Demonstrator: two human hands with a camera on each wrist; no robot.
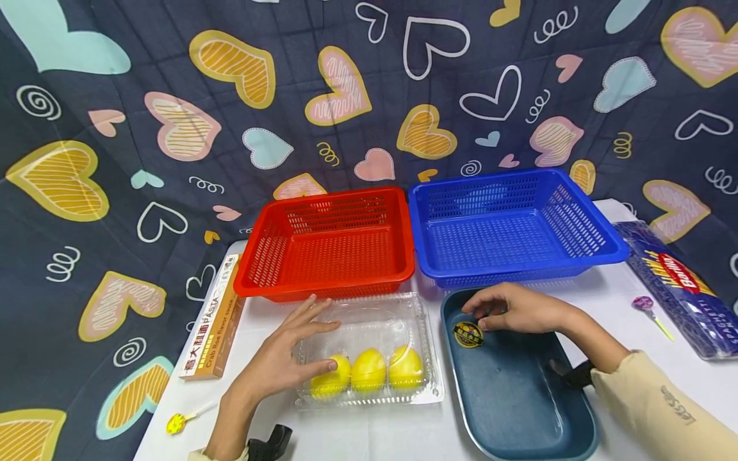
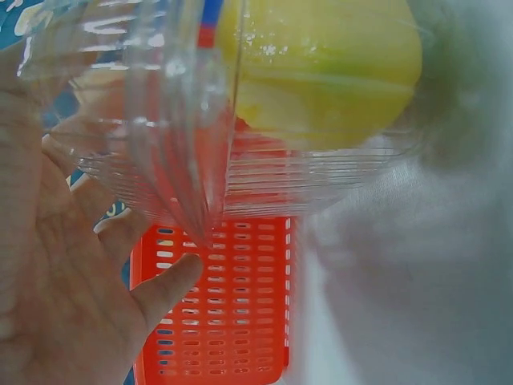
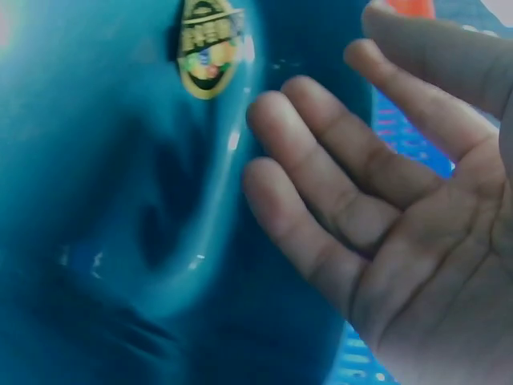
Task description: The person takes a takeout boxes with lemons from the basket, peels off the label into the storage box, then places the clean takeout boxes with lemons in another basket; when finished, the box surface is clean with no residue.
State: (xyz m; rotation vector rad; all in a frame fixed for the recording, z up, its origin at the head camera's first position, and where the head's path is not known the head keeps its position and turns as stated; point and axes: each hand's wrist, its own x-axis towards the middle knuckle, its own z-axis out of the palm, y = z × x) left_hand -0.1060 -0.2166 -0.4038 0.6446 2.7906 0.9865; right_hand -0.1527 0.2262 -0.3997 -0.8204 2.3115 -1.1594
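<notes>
At far left, the long orange-and-white cardboard box (image 1: 214,326) reads "PASTA" and "Crab Roe flavor sauce", with Chinese characters. My left hand (image 1: 288,349) is spread wide, gripping nothing, its thumb and fingers over the left side of a clear plastic clamshell box (image 1: 375,330) holding three rounded yellow fruits (image 1: 368,370); I can't tell whether they touch it. Right of that, my right hand (image 1: 516,308), loosely bent and empty, is over the dark teal rectangular plastic tray (image 1: 513,390), beside its black-and-gold oval sticker (image 1: 467,334), whose characters are too small to read. Far right, the blue plastic pasta packet (image 1: 686,288) says "Barilla".
</notes>
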